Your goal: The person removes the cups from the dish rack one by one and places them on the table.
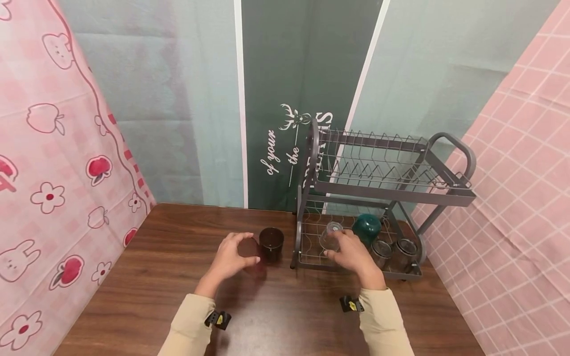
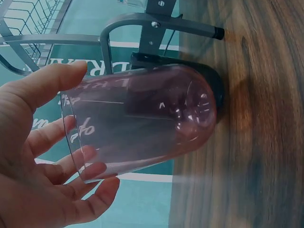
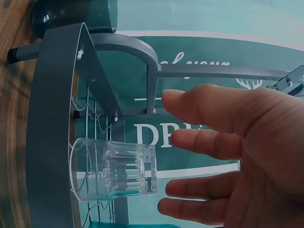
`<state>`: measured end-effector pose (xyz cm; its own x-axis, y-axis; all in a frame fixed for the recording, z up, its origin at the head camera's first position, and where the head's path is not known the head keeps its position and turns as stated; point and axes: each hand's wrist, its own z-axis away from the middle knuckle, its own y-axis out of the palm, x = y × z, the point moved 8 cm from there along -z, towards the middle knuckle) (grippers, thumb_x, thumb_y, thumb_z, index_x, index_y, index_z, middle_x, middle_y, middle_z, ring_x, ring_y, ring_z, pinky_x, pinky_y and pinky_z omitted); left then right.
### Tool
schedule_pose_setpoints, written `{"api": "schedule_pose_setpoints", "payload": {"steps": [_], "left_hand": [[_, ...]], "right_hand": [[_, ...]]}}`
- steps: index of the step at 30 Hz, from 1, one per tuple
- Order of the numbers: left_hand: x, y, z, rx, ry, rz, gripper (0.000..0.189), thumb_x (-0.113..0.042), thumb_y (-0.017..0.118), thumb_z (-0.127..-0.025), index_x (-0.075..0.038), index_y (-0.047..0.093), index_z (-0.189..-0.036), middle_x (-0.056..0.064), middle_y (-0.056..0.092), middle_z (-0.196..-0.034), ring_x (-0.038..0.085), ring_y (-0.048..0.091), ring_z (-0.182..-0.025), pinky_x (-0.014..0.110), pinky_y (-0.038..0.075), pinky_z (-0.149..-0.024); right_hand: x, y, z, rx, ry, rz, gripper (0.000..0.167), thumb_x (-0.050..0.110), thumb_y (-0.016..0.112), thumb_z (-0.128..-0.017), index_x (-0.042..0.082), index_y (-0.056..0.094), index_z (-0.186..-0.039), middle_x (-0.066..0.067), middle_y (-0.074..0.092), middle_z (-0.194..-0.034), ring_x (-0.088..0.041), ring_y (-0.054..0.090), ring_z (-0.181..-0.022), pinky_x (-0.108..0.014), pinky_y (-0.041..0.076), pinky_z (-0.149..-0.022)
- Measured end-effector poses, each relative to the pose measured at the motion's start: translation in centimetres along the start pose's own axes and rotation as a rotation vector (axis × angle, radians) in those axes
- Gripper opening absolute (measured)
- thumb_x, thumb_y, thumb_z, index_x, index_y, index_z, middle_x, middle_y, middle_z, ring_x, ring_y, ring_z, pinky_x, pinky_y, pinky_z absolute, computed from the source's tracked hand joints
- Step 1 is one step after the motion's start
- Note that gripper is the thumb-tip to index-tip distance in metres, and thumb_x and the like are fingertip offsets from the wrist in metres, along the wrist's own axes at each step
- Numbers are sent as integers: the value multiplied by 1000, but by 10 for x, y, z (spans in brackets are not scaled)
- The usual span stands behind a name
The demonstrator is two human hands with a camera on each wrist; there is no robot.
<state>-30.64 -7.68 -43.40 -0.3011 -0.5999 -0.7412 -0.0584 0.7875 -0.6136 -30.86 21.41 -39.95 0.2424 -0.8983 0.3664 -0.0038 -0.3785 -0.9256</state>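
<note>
My left hand [image 1: 231,257] curves around the rim of a tall, clear pinkish glass [image 2: 147,118], thumb on one side and fingers on the other. The glass is upright, its rounded base low by the wooden table [image 1: 178,277]. Right beside it is a dark cup [image 1: 271,242]. My right hand [image 1: 354,252] is over the lower tier of a grey dish rack, fingers spread. Just past its fingertips, a small clear glass [image 3: 128,168] sits upside down on the wire, with a gap to the fingers in the right wrist view.
The two-tier dish rack [image 1: 392,194] stands at the right of the table, its upper tier overhanging the lower one. A teal cup [image 1: 367,227] and two small dark glasses [image 1: 381,253] occupy the lower tier's right side. Fabric curtains [image 1: 156,123] hang behind and on both sides.
</note>
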Motion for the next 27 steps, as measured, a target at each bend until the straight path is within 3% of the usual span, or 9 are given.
{"api": "schedule_pose_setpoints", "payload": {"steps": [27], "left_hand": [[18, 5, -22, -51, -23, -205, 60, -25, 83, -65, -10, 62, -118, 15, 52, -116, 34, 45, -104, 46, 42, -83]], "right_hand": [[-11, 3, -20, -76, 33, 3, 50, 20, 70, -82, 0, 54, -124, -35, 32, -134, -54, 31, -121, -64, 34, -86]]}}
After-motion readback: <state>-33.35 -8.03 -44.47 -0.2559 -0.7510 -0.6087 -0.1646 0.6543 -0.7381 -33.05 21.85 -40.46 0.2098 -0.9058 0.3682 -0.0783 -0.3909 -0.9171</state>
